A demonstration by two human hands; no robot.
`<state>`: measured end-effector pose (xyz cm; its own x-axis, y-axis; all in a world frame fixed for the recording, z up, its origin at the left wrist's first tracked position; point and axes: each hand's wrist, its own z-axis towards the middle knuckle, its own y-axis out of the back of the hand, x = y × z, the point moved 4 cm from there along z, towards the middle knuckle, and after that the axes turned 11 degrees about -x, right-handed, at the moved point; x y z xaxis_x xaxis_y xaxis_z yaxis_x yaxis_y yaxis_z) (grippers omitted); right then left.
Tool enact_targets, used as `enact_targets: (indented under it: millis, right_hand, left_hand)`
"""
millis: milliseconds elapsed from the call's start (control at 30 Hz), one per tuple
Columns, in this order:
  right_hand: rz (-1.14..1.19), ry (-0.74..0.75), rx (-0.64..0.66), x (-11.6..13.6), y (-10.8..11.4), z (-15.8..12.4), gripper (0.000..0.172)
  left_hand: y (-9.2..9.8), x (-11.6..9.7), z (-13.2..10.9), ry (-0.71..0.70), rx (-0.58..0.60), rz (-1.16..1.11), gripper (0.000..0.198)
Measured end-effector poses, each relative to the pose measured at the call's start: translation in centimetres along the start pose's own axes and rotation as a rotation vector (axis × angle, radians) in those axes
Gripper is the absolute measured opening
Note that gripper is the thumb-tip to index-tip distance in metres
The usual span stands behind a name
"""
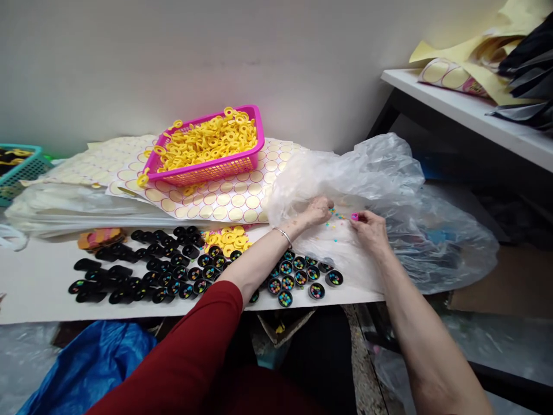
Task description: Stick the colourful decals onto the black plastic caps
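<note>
My left hand (pixel 318 211) rests at the mouth of a clear plastic bag (pixel 375 167), its fingers curled and partly hidden; what they hold I cannot make out. Small coloured beads (pixel 334 222) lie scattered on the bag's film between my hands. Pinched in the fingers of my right hand (pixel 372 230) is a small pink cup (pixel 355 217), right beside those beads. Below my left wrist, several round black cups (pixel 317 290) stand upright with coloured beads inside. More black cups (pixel 125 271) sit to the left, many lying on their sides.
A pink basket (pixel 207 171) full of yellow ring-shaped pieces (pixel 207 141) stands on sticker sheets (pixel 222 200) at the back. Loose yellow rings (pixel 228 237) lie among the cups. A teal basket (pixel 26 173) is at far left, and a white shelf (pixel 458 106) juts in at right.
</note>
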<state>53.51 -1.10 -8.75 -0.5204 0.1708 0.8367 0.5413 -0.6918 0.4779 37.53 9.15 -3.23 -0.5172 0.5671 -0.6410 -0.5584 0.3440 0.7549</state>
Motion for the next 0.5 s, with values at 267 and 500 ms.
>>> enact_targets:
  millis: [267,500]
  right_hand:
    - [-0.326,0.1,0.094,0.4,0.2,0.8,0.019]
    - [-0.406,0.119,0.153,1.4,-2.2,0.6,0.016]
  left_hand:
    - [-2.7,-1.2,1.7,-0.049,0.127,0.163,0.036]
    - [-3.4,-0.5,2.2,-0.014,0.141,0.141,0.031]
